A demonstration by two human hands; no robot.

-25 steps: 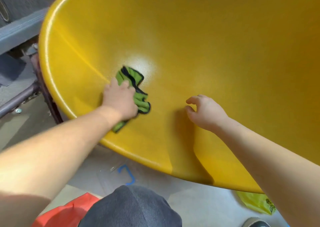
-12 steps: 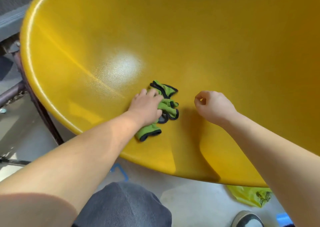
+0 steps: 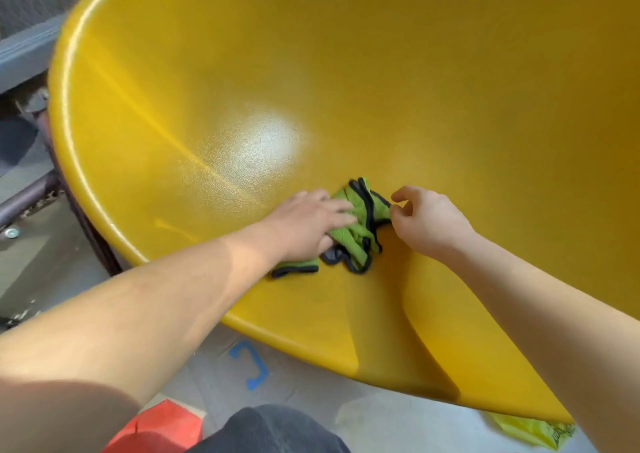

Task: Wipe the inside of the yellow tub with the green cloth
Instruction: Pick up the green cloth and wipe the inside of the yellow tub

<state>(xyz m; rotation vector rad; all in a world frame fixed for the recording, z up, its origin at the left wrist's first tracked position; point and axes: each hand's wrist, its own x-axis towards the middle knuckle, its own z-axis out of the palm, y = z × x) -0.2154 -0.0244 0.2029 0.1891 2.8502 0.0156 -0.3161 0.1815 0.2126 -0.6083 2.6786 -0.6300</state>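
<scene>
The big yellow tub (image 3: 363,82) fills most of the head view, tilted toward me, with a bright glare spot on its inner wall. A crumpled green cloth (image 3: 360,224) with black edging lies on the near inner wall. My left hand (image 3: 308,222) presses flat on the cloth's left side and covers part of it. My right hand (image 3: 427,222) sits just right of the cloth, fingers curled, thumb and forefinger at the cloth's right edge; whether they pinch it is unclear.
Grey floor lies below the tub's near rim, with a blue tape mark (image 3: 251,364), a red object (image 3: 156,425) and a yellow plastic bag (image 3: 530,433). A dark metal frame and pipe (image 3: 24,193) stand at the left. My dark-trousered knee (image 3: 266,432) is at the bottom.
My left hand has slid the cloth rightward along the inner wall, from the left side until it meets my right hand. The right hand stayed roughly where it was.
</scene>
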